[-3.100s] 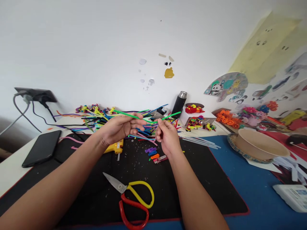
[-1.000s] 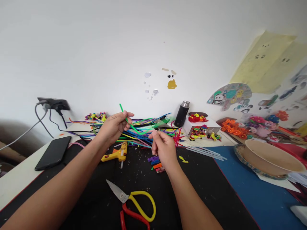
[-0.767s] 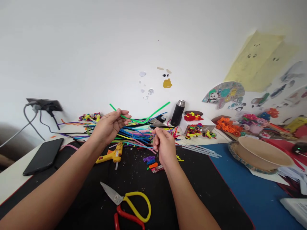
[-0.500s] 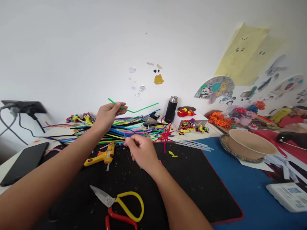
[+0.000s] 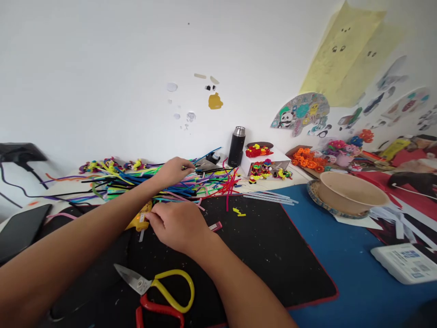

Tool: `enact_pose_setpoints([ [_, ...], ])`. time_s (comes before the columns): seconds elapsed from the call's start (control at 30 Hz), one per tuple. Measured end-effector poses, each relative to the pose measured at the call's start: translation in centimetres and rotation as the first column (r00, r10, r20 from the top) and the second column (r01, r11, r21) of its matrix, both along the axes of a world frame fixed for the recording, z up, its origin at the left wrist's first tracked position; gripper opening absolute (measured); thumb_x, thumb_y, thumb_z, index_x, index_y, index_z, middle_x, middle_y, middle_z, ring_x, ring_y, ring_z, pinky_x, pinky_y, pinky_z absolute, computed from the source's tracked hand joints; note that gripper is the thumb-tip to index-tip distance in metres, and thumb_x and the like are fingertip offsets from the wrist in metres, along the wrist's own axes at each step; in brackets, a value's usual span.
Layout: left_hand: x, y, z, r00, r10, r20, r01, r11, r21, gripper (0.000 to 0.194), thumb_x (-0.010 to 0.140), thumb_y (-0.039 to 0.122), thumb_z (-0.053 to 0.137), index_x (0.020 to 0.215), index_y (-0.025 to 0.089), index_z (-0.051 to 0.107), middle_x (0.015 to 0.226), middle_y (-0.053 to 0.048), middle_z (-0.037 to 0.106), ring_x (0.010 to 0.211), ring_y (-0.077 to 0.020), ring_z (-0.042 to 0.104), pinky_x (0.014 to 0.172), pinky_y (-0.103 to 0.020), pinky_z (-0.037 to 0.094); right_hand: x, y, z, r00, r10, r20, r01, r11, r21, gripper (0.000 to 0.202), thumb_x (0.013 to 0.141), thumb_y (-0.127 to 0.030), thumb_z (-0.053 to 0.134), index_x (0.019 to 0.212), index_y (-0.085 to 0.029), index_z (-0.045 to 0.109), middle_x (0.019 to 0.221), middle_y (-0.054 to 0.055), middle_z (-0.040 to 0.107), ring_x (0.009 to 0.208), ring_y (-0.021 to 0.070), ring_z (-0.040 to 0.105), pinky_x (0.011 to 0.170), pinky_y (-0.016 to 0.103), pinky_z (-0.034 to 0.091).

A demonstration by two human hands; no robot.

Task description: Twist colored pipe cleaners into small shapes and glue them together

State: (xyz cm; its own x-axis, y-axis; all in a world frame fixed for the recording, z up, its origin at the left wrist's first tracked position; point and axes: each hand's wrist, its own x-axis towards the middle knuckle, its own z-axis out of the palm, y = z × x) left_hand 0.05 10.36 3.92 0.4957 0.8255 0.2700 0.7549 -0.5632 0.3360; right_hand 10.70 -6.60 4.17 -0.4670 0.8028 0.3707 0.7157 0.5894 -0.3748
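Observation:
Across the back of the table lies a pile of coloured pipe cleaners (image 5: 129, 184). Over its right part is my left hand (image 5: 174, 172), fingers together and pointing right; whether they pinch one of the stems is too small to make out. Closer to me, my right hand (image 5: 180, 225) is closed with its fingers curled under, thumb and forefinger beside the yellow hot glue gun (image 5: 139, 222). What that hand holds, if anything, is hidden. My left forearm covers part of the glue gun. Scissors (image 5: 160, 291) with one yellow and one red handle lie open on the black mat (image 5: 266, 255).
Yellow bits (image 5: 239, 212) and white glue sticks (image 5: 273, 198) lie right of my hands. Behind stand a black flask (image 5: 236, 146) and a white box (image 5: 269, 161) with small figures. A beige bowl (image 5: 351, 193) is at right, a phone (image 5: 23, 232) at left.
My left hand has come down and right onto the pile; the bent green pipe cleaner it held up is no longer distinguishable. My right hand has moved left and down towards the glue gun. The view has shifted.

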Motion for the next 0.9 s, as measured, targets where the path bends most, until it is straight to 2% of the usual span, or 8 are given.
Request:
enact_pose_setpoints([
  [0.07, 1.9, -0.2, -0.1, 0.994, -0.087, -0.066, 0.085, 0.996, -0.028, 0.035, 0.086, 0.038, 0.052, 0.096, 0.021, 0.081, 0.103, -0.007, 0.081, 0.093, -0.0265, 0.071, 0.086, -0.033, 0.052, -0.1, 0.0, -0.2, 0.998, 0.028, 0.050, -0.029, 0.999, 0.014, 0.033, 0.107, -0.039, 0.049, 0.094, -0.018, 0.071, 0.091, 0.007, 0.080, 0.074, 0.0200, 0.071, 0.058, 0.029, 0.031],
  [0.2, 3.6, 0.3, 0.1, 0.987, -0.126, -0.105, 0.115, 0.988, -0.101, 0.030, 0.081, 0.033, 0.054, 0.089, 0.022, 0.081, 0.090, -0.007, 0.080, 0.077, -0.0239, 0.068, 0.071, -0.031, 0.047, -0.1, 0.1, -0.4, 0.998, 0.049, 0.049, -0.051, 0.998, 0.034, 0.036, 0.109, -0.040, 0.045, 0.095, -0.018, 0.070, 0.094, 0.009, 0.080, 0.078, 0.0231, 0.073, 0.060, 0.030, 0.037],
  [0.43, 1.0, -1.0, 1.8, 0.972, -0.204, -0.116, 0.171, 0.954, -0.247, 0.025, 0.080, 0.048, 0.066, 0.079, 0.025, 0.076, 0.073, -0.002, 0.073, 0.065, -0.0219, 0.061, 0.058, -0.029, 0.036, -0.3, -0.5, 0.1, 0.993, 0.073, 0.092, -0.076, 0.997, 0.031, 0.036, 0.109, -0.039, 0.043, 0.101, -0.017, 0.070, 0.092, 0.009, 0.080, 0.077, 0.0238, 0.075, 0.057, 0.030, 0.041],
  [0.53, 0.1, -2.1, 1.3, 0.963, -0.211, -0.169, 0.168, 0.956, -0.240, 0.025, 0.072, 0.049, 0.075, 0.078, 0.025, 0.075, 0.071, -0.002, 0.070, 0.062, -0.0216, 0.058, 0.057, -0.030, 0.034, -0.4, -0.6, 0.0, 0.991, 0.077, 0.108, -0.081, 0.996, 0.033, 0.035, 0.108, -0.040, 0.044, 0.102, -0.017, 0.070, 0.091, 0.009, 0.080, 0.076, 0.0235, 0.075, 0.056, 0.029, 0.042],
  [0.63, -0.2, -2.4, 0.5, 0.954, -0.193, -0.231, 0.154, 0.973, -0.174, 0.017, 0.076, 0.041, 0.069, 0.077, 0.025, 0.075, 0.073, -0.004, 0.072, 0.065, -0.0232, 0.060, 0.060, -0.031, 0.035, -0.5, -0.4, -0.4, 0.990, 0.083, 0.112, -0.087, 0.996, 0.030, 0.035, 0.108, -0.038, 0.045, 0.101, -0.016, 0.071, 0.092, 0.009, 0.080, 0.077, 0.0234, 0.075, 0.057, 0.029, 0.043],
  [0.77, -0.3, -2.0, 0.4, 0.978, -0.176, -0.111, 0.162, 0.979, -0.122, 0.023, 0.082, 0.038, 0.059, 0.081, 0.024, 0.078, 0.087, -0.006, 0.076, 0.077, -0.0241, 0.065, 0.067, -0.031, 0.041, -0.6, -0.1, -1.1, 0.990, 0.082, 0.116, -0.087, 0.995, 0.038, 0.034, 0.108, -0.037, 0.046, 0.100, -0.016, 0.071, 0.093, 0.009, 0.080, 0.079, 0.0237, 0.075, 0.059, 0.029, 0.043],
  [0.83, -0.3, -1.8, 1.1, 0.987, -0.159, -0.019, 0.157, 0.984, -0.088, 0.025, 0.083, 0.039, 0.058, 0.083, 0.023, 0.078, 0.089, -0.005, 0.077, 0.079, -0.0234, 0.066, 0.069, -0.031, 0.042, -0.6, -0.1, -1.3, 0.990, 0.083, 0.115, -0.088, 0.995, 0.047, 0.033, 0.108, -0.037, 0.046, 0.100, -0.017, 0.071, 0.093, 0.009, 0.080, 0.079, 0.0234, 0.075, 0.059, 0.029, 0.042],
  [0.9, -0.4, -1.7, 2.3, 0.992, -0.116, 0.051, 0.118, 0.992, -0.054, 0.026, 0.084, 0.040, 0.059, 0.082, 0.022, 0.077, 0.080, -0.004, 0.075, 0.073, -0.0218, 0.063, 0.066, -0.031, 0.041, -0.6, -0.1, -1.3, 0.990, 0.091, 0.107, -0.097, 0.994, 0.049, 0.032, 0.108, -0.037, 0.047, 0.100, -0.017, 0.071, 0.093, 0.008, 0.080, 0.078, 0.0227, 0.075, 0.059, 0.029, 0.041],
])
